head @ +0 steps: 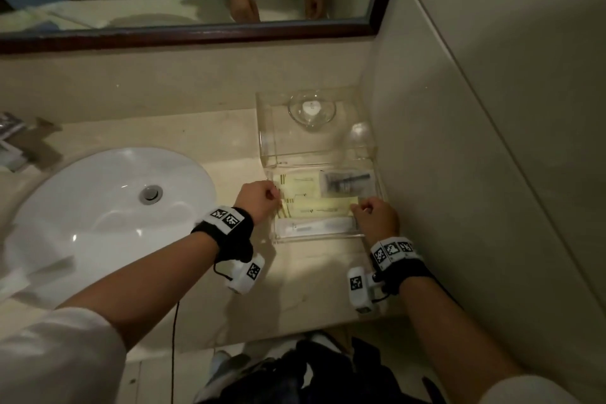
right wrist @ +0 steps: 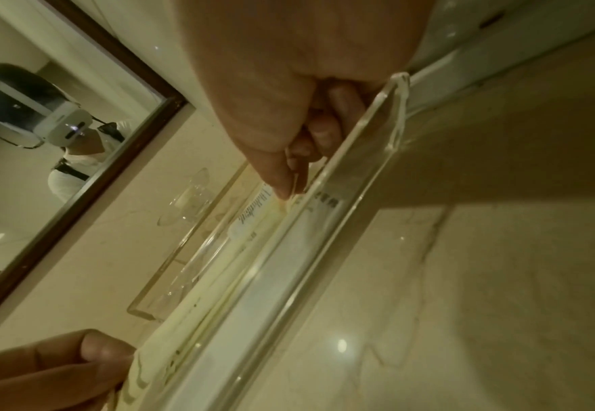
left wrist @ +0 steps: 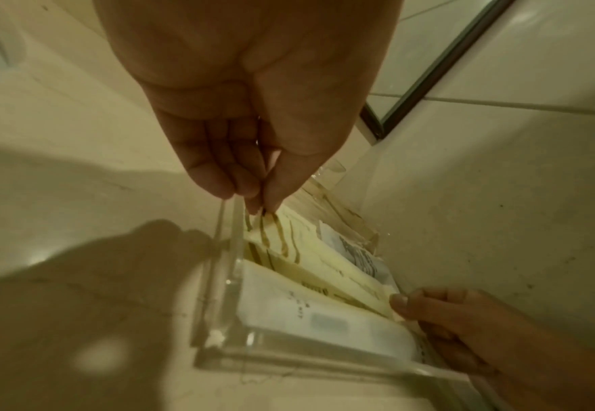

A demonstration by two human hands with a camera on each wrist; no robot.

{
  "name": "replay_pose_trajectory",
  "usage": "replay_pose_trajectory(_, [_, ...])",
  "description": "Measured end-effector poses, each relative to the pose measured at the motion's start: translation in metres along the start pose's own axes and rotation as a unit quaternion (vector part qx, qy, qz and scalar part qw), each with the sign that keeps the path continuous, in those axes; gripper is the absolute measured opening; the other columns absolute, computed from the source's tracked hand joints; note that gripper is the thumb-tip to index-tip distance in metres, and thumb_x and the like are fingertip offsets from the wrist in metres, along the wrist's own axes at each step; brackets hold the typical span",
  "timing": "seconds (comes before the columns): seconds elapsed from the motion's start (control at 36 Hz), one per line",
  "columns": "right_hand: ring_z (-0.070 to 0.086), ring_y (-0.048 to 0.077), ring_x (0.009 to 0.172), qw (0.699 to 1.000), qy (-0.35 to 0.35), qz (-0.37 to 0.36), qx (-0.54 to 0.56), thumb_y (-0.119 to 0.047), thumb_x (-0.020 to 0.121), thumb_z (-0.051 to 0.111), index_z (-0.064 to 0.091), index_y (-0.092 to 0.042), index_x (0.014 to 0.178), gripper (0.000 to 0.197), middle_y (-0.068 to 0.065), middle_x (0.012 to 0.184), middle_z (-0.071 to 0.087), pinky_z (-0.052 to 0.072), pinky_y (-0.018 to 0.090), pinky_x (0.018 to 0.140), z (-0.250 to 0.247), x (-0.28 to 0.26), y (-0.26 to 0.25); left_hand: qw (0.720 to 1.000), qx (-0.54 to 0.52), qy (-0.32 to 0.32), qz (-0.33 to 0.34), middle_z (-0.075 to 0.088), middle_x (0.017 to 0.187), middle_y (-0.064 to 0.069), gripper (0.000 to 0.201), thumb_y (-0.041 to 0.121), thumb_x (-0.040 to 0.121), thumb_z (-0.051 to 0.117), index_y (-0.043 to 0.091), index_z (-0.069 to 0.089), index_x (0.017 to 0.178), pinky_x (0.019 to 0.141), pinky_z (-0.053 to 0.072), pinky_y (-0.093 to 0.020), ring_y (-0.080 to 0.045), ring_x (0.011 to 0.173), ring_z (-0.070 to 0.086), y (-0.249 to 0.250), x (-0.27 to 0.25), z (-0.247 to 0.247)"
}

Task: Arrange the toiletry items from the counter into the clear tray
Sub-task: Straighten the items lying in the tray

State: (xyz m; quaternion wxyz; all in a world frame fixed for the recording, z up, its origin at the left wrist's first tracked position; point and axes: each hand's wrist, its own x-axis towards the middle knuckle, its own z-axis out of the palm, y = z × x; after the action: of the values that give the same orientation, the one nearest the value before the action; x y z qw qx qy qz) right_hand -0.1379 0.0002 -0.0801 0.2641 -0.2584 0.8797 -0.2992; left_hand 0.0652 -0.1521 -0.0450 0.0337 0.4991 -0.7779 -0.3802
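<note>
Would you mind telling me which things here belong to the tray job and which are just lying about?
Part of the job:
- clear tray
- yellow packet, pinched at its ends by the left hand and right hand
- white packet at the tray's front
- dark item in a wrapper

Just lying about:
- sink
- glass bowl
- mirror
- leaflets

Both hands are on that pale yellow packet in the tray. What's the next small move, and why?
Probably lower the pale yellow packet flat and let go. The left hand pinches its left end and the right hand its right end, and it already sits inside the clear tray, between another yellow packet behind it and a white packet in front. Whether it lies fully flat is hard to tell.
</note>
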Motion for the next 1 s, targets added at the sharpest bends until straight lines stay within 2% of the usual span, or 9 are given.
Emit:
replay_pose_trajectory(0.08, [0.061, 0.021, 0.08, 1.0, 0.003, -0.001, -0.016, -0.032, 0.084, 0.066, 0.059, -0.02, 0.077, 0.015, 0.0, 0.081, 0.064, 0.05, 0.029, 0.075, 0.001, 0.001, -0.001, 0.999, 0.029, 0.006, 0.018, 0.071, 0.084, -0.006, 0.005, 0.01, 0.079, 0.064, 0.011, 0.069, 0.079, 0.068, 0.036, -0.018, -0.019, 0.08, 0.062, 0.002, -0.001, 0.001])
replay_pose_trajectory(0.19, [0.064, 0.024, 0.084, 1.0, 0.002, 0.007, -0.024, -0.033, 0.083, 0.065, 0.063, -0.02, 0.08, 0.014, 0.005, 0.088, 0.069, 0.054, 0.035, 0.079, 0.001, 0.001, -0.002, 0.998, 0.051, 0.02, 0.031, 0.071, 0.081, -0.004, 0.005, 0.012, 0.078, 0.065, 0.014, 0.069, 0.077, 0.067, 0.036, -0.018, -0.014, 0.073, 0.057, 0.002, -0.003, 0.002])
replay_pose_trajectory(0.36, [0.06, 0.021, 0.079, 0.999, 0.009, 0.019, -0.038, -0.034, 0.083, 0.066, 0.065, -0.018, 0.081, 0.017, 0.002, 0.086, 0.068, 0.045, 0.025, 0.07, 0.002, 0.0, -0.005, 0.997, 0.063, 0.028, 0.038, 0.066, 0.077, -0.002, 0.003, 0.013, 0.077, 0.065, 0.015, 0.067, 0.079, 0.065, 0.038, -0.019, -0.015, 0.072, 0.057, 0.002, -0.006, 0.003])
replay_pose_trajectory(0.53, [0.061, 0.022, 0.079, 0.999, 0.005, 0.021, -0.046, -0.035, 0.084, 0.065, 0.062, -0.018, 0.08, 0.017, 0.001, 0.083, 0.066, 0.046, 0.027, 0.07, 0.003, -0.002, -0.006, 0.99, 0.117, 0.025, 0.07, 0.067, 0.085, -0.005, 0.007, 0.008, 0.079, 0.062, 0.011, 0.063, 0.085, 0.07, 0.047, -0.026, -0.022, 0.078, 0.06, 0.002, -0.008, 0.004])
replay_pose_trajectory(0.64, [0.061, 0.022, 0.079, 0.998, -0.001, 0.017, -0.056, -0.036, 0.084, 0.063, 0.058, -0.02, 0.077, 0.019, 0.0, 0.081, 0.063, 0.047, 0.029, 0.072, 0.002, -0.004, -0.007, 0.984, 0.143, 0.028, 0.097, 0.066, 0.082, -0.006, 0.011, 0.003, 0.078, 0.057, 0.01, 0.064, 0.082, 0.069, 0.052, -0.032, -0.024, 0.076, 0.061, 0.002, -0.008, 0.004])
replay_pose_trajectory(0.86, [0.058, 0.02, 0.074, 0.999, 0.025, 0.008, -0.045, -0.036, 0.084, 0.065, 0.058, -0.02, 0.075, 0.02, -0.002, 0.077, 0.062, 0.043, 0.025, 0.066, 0.002, -0.008, -0.01, 0.976, 0.182, 0.025, 0.115, 0.061, 0.085, -0.003, 0.015, 0.001, 0.076, 0.057, 0.014, 0.06, 0.083, 0.063, 0.047, -0.029, -0.023, 0.076, 0.058, 0.0, -0.007, 0.007])
replay_pose_trajectory(1.0, [0.056, 0.018, 0.072, 0.999, 0.029, 0.009, -0.041, -0.035, 0.084, 0.065, 0.058, -0.02, 0.075, 0.019, -0.003, 0.076, 0.06, 0.042, 0.024, 0.066, 0.002, -0.009, -0.011, 0.974, 0.189, 0.015, 0.124, 0.06, 0.091, -0.004, 0.015, 0.002, 0.078, 0.056, 0.014, 0.062, 0.085, 0.064, 0.044, -0.026, -0.024, 0.082, 0.059, -0.002, -0.005, 0.008])
